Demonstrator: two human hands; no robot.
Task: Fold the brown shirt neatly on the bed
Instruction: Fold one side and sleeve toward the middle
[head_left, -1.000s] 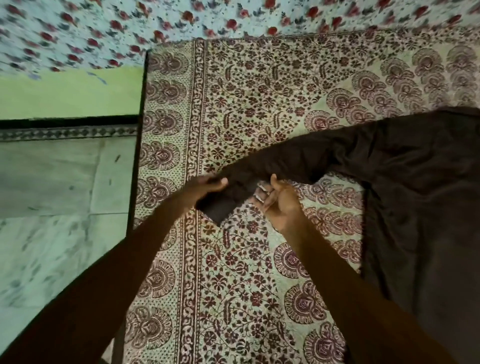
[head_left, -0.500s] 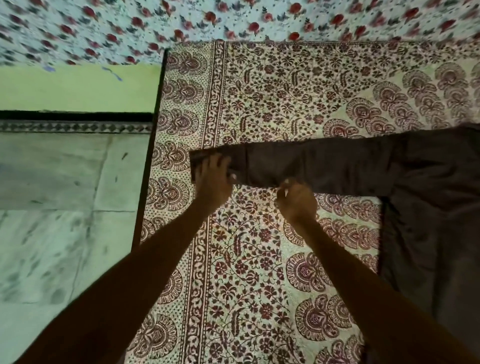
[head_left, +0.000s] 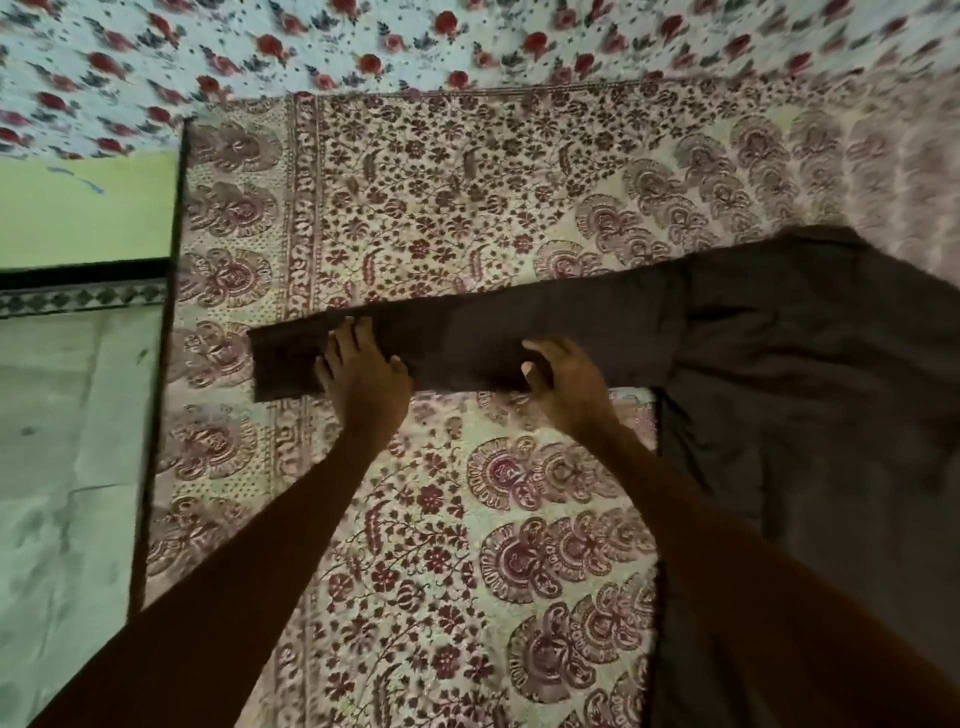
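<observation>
A wide bed spread with a cream block-printed cotton cover patterned in maroon flowers (head_left: 415, 208) fills the room's corner, and every place here is reckoned from it. Across the cover's right half lies the dark brown soft-cloth shirt (head_left: 805, 389), its body flat at the right edge and running out of view there. One long sleeve (head_left: 493, 338) stretches leftward across the cover's middle, ending just short of the cover's bordered left edge. Beyond the cover's far edge shows a pale sheet printed with red roses (head_left: 260, 47); off its left edge, a grey tiled floor (head_left: 62, 441).

The person's left hand (head_left: 363, 374) rests palm-down near the cuff, fingers spread flat and gripping nothing. The right hand (head_left: 566, 382) sits on the sleeve's near edge toward the shoulder, fingers loosely curved, open, pressing rather than pinching.

The cloth looks light, limp and apt to wrinkle or slide on the cover. It is probably best taken at cuff and shoulder seam, lifted together so the sleeve carries over flat.
</observation>
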